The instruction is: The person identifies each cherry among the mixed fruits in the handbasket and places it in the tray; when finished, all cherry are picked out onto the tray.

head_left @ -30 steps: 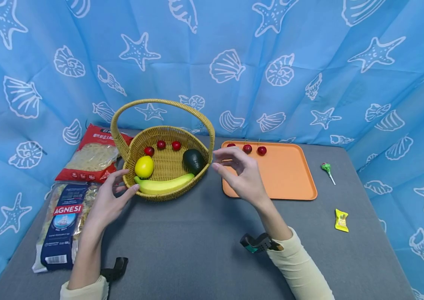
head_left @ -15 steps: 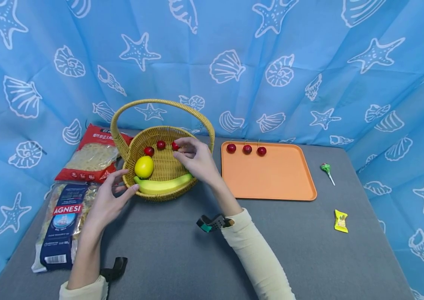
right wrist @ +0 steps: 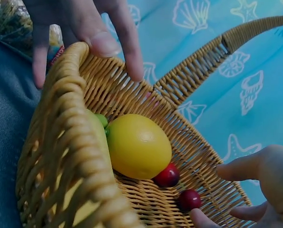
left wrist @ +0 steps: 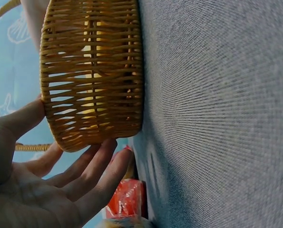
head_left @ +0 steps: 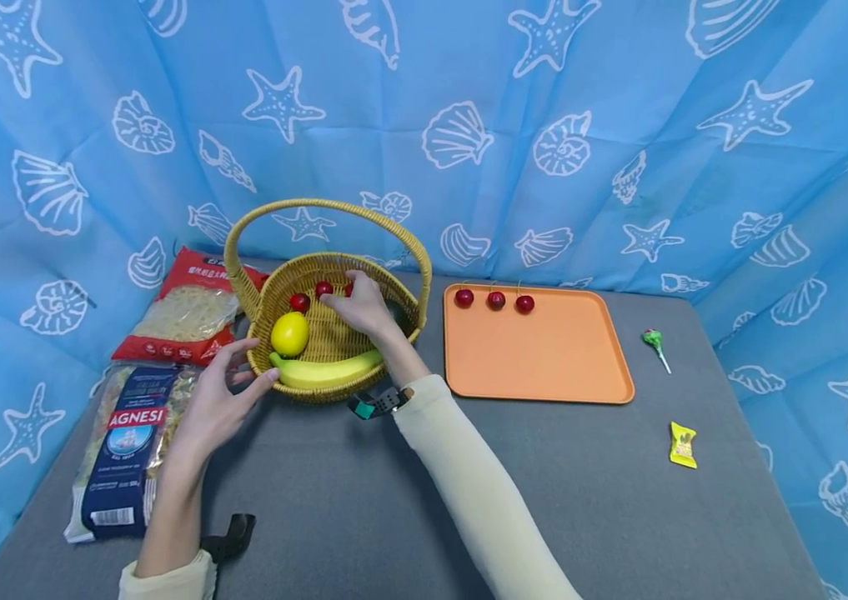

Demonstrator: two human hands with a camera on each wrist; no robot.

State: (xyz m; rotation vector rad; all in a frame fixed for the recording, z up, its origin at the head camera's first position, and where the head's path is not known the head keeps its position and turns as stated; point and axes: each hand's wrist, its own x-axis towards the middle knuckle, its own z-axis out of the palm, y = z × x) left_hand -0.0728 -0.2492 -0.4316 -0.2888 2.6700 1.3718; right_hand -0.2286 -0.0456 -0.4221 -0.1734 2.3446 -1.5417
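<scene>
A wicker basket [head_left: 324,393] with a tall arched handle stands left of centre in the head view. Inside lie a lemon [head_left: 290,335], a banana [head_left: 328,371], a dark avocado [head_left: 398,315] mostly behind my right hand, and three cherries [head_left: 299,302] along the back. My left hand [head_left: 215,410] holds the basket's left rim, thumb in front and fingers spread around the side. Over the basket my right hand [head_left: 365,310] reaches in, thumb and fingers apart. In the right wrist view one fingertip comes close to a cherry [right wrist: 189,200]; contact is unclear.
An orange tray [head_left: 539,354] with three stemmed cherries [head_left: 496,300] lies to the right. Beyond it are a green lollipop [head_left: 653,340] and a yellow wrapped candy [head_left: 682,444]. Two pasta bags, one red [head_left: 191,312] and one blue [head_left: 123,450], lie at left. A blue curtain [head_left: 424,125] hangs behind.
My right hand has moved left from beside the tray's left edge, over the basket's right side, and into the basket towards the cherries. The left hand stays at the rim.
</scene>
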